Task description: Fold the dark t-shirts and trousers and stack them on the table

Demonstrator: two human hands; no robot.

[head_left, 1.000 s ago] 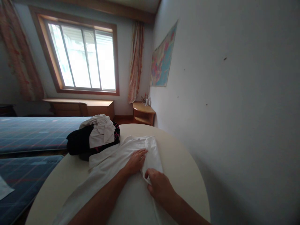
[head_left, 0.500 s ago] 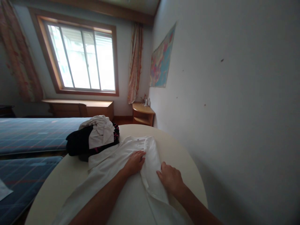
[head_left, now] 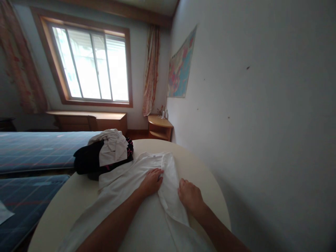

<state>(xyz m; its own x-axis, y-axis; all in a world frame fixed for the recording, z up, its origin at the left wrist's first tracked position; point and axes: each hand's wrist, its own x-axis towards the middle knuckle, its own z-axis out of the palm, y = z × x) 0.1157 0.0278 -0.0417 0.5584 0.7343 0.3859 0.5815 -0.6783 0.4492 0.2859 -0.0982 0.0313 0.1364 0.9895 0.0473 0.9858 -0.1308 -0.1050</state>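
A white shirt point(head_left: 136, 206) lies spread over the round table, its neck end with a small label toward the far side. Its right side is folded inward as a long strip. My left hand point(head_left: 152, 181) rests on the shirt, fingers closed on the inner edge of that strip. At the strip's outer right edge, my right hand point(head_left: 191, 196) has its fingers curled in and closed on the cloth. The fingertips of my right hand are partly hidden.
A heap of dark clothes point(head_left: 88, 159) with a crumpled light cloth point(head_left: 114, 147) on top sits at the table's far left. The cream round tabletop point(head_left: 207, 189) stands near the white wall point(head_left: 262, 147). Plaid mattresses point(head_left: 47, 150) lie to the left.
My right hand has shifted slightly and its fingers have curled in more at the shirt's edge. My left hand stays nearly in place.
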